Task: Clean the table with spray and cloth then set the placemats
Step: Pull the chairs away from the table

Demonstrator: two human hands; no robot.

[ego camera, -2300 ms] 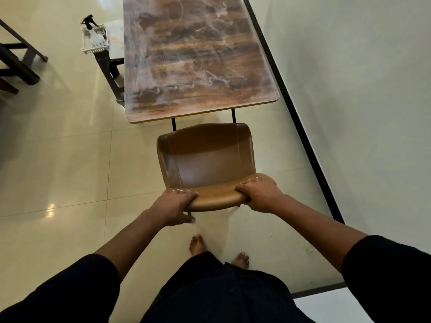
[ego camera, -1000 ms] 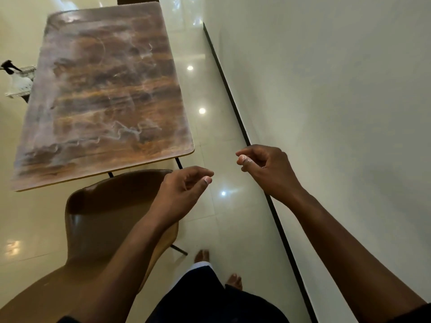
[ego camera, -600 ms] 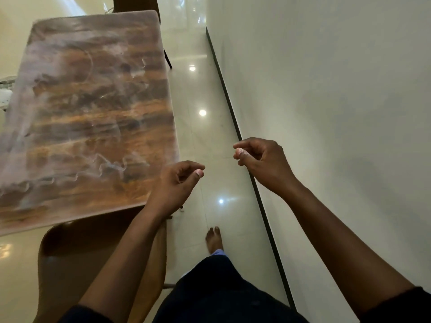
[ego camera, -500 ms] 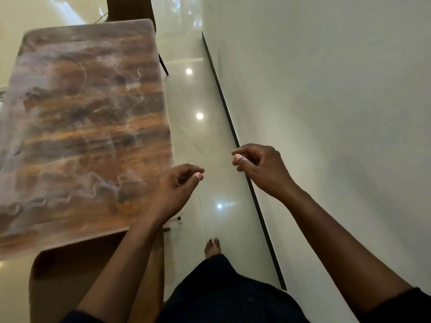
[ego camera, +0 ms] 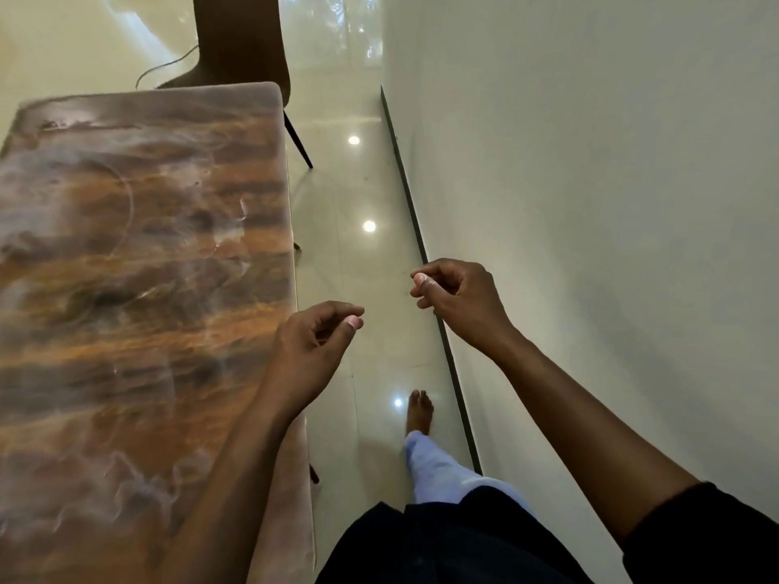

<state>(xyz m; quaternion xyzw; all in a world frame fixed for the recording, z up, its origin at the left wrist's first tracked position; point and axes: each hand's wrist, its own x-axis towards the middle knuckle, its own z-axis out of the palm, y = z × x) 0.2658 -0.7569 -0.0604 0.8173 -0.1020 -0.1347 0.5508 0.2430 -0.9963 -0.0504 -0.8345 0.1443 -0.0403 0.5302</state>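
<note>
A long wooden table [ego camera: 139,263] fills the left half of the view, its brown top streaked with whitish smears. My left hand [ego camera: 312,351] hangs just past the table's right edge, fingers loosely curled with nothing in them. My right hand [ego camera: 459,299] is raised over the floor strip to the right, fingers also curled and holding nothing. No spray bottle, cloth or placemat is in view.
A dark chair [ego camera: 242,44] stands at the table's far end. A white wall [ego camera: 590,204] with a black skirting strip [ego camera: 425,263] runs along the right, leaving a narrow glossy tiled floor [ego camera: 362,255] passage. My bare foot [ego camera: 419,410] is in that passage.
Both hands let go of the brown chair at the near end. I have walked along the table's right side toward the far end; the near chair and the side stand have left view.
</note>
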